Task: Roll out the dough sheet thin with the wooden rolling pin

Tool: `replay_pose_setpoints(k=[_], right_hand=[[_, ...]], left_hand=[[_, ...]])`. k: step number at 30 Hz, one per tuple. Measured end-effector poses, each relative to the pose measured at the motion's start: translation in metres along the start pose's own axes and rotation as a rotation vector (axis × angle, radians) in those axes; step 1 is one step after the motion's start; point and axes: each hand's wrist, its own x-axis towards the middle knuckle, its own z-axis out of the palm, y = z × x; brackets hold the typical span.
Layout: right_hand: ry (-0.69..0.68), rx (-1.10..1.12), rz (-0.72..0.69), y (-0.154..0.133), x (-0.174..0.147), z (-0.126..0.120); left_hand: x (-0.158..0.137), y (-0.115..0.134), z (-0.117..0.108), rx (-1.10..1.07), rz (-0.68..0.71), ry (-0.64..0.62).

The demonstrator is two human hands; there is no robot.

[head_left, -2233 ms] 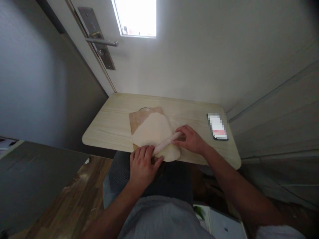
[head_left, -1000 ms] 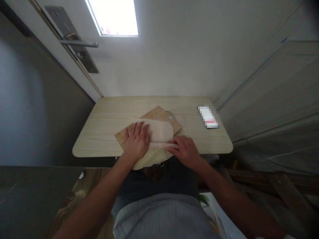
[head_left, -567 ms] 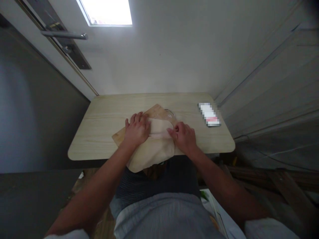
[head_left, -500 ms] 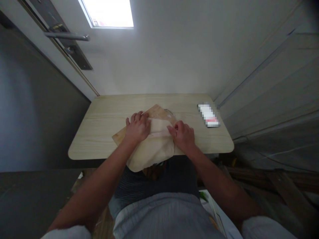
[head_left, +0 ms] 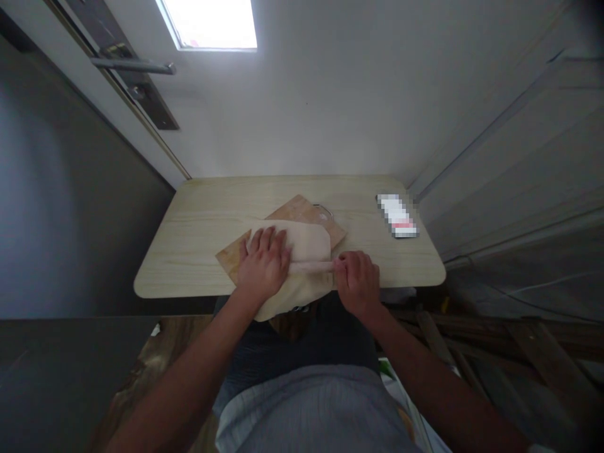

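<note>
A wide, pale sheet of dough [head_left: 307, 239] lies over a wooden cutting board [head_left: 298, 206], its near part hanging past the table's front edge. Across the dough runs a thin rolling pin [head_left: 311, 267]. My right hand [head_left: 357, 281] is closed round the pin's right end, beside the dough's right edge. With fingers stretched and spread, my left hand [head_left: 264, 261] rests flat on the left part of the dough. It covers the pin's left end, so whether the palm presses on the pin is hidden. A metal loop handle [head_left: 325, 209] shows at the board's far side.
The small wooden table [head_left: 189, 214] stands against a white door with a lever handle [head_left: 134, 65]. A phone [head_left: 397, 216] lies at the table's right. Below on the right are wooden beams [head_left: 472, 333] and a white container [head_left: 415, 409] beside my leg.
The rolling pin has come nearer to me, and more dough shows beyond it. My right hand has moved toward me with it; my left hand has shifted slightly closer and its fingers have spread.
</note>
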Motion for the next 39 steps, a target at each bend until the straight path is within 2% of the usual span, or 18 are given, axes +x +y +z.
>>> replay_pose_setpoints(k=[6,11,15,20,24,27,30,34,36,39], right_hand=[[0.118,-0.028,0.039,0.000,0.045,0.016],[0.099,-0.056,0.081,0.000,0.081,0.024],[0.057,-0.070,0.064,0.000,0.071,0.019],[0.052,-0.051,-0.012,0.002,0.015,0.007],[0.044,-0.012,-0.022,0.001,-0.008,0.006],[0.057,-0.011,0.031,0.000,0.007,0.012],[0.056,-0.046,0.090,0.001,0.039,0.019],[0.080,-0.045,0.142,0.003,0.078,0.024],[0.090,-0.032,0.145,0.003,0.085,0.024],[0.069,-0.022,0.109,0.003,0.074,0.022]], left_hand=[[0.050,-0.010,0.007,-0.009,0.019,-0.031],[0.078,-0.013,0.010,0.035,0.021,-0.022],[0.063,-0.008,0.007,0.076,0.039,-0.029],[0.020,0.003,-0.001,0.113,0.054,-0.058],[0.015,0.003,-0.003,0.112,0.071,-0.086],[0.036,-0.001,0.002,0.099,0.078,-0.101],[0.066,-0.005,0.009,0.080,0.071,-0.112],[0.098,-0.007,0.016,0.049,0.042,-0.024],[0.103,-0.005,0.015,0.039,0.038,0.035],[0.089,-0.001,0.010,0.035,0.020,0.064]])
